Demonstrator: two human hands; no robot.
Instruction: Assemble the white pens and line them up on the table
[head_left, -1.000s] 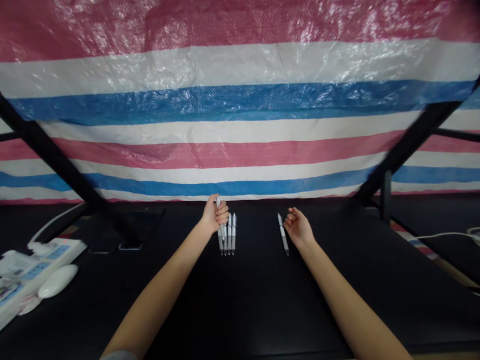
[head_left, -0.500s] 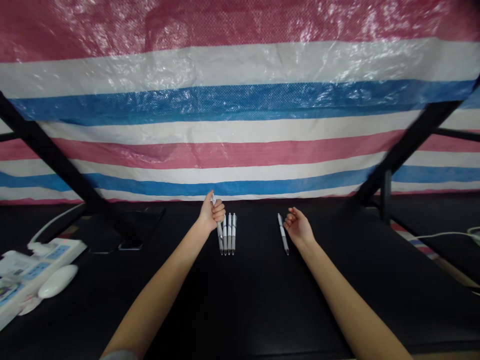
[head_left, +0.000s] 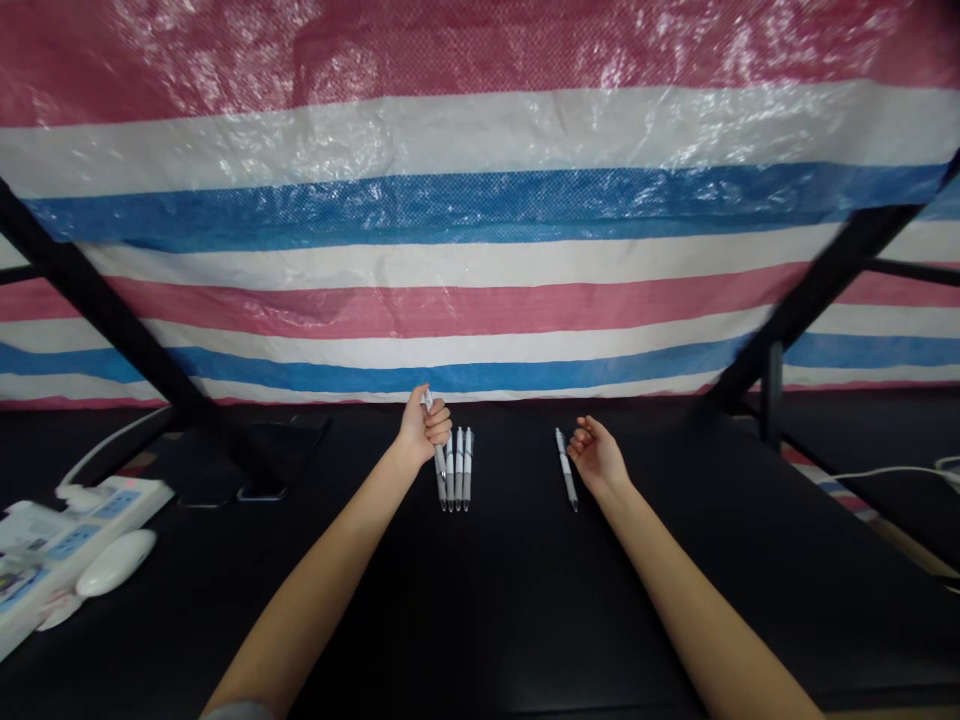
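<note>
My left hand [head_left: 425, 428] is closed round a white and grey pen [head_left: 433, 433], its top sticking out above my fist. Just right of that hand a row of similar pens [head_left: 459, 468] lies side by side on the black table [head_left: 480, 600]. My right hand [head_left: 596, 455] rests on the table with the fingers loosely curled and nothing visible in them. A single pen [head_left: 565, 467] lies just left of it, close to the fingertips.
At the left edge are a white power strip [head_left: 82, 520] with a cable, a white mouse [head_left: 115, 562] and dark phones [head_left: 259, 465]. Black frame bars cross both sides. A striped red, white and blue tarp [head_left: 480, 230] hangs behind. A cable lies far right.
My left hand has tilted the held pen's top slightly to the left and shifted a little left. The right hand and the lying pens stay as they were.
</note>
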